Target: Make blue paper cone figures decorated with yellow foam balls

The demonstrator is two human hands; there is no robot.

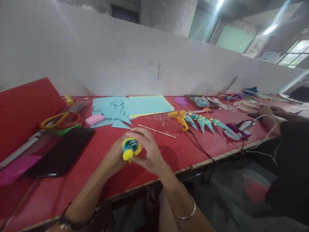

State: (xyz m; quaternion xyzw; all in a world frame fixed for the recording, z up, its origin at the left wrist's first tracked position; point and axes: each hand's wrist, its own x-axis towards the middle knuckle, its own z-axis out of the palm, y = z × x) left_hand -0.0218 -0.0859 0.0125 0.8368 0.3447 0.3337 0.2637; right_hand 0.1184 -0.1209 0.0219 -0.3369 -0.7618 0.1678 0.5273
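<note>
Between my two hands, over the front of the red table (154,167), is a rolled blue paper cone (130,144) with a yellow trim round its mouth and a yellow round piece at the near side. My left hand (118,153) wraps its left side, fingers mostly hidden behind it. My right hand (148,151) has its thumb and fingers round the right side. Just beyond lies a thin wooden stick (156,131). To the right, a yellow hot glue gun (180,119) rests near several finished-looking blue cones (201,122) with yellow edging.
Blue paper sheets (147,105) and cut triangles lie at the back, beside a pink eraser-like block (95,119). Scissors (54,120) and a black phone-like slab (64,153) are left. A tray (201,101) stands back right; another person's arm (270,119) rests far right. The glue gun's cord (200,143) crosses the front edge.
</note>
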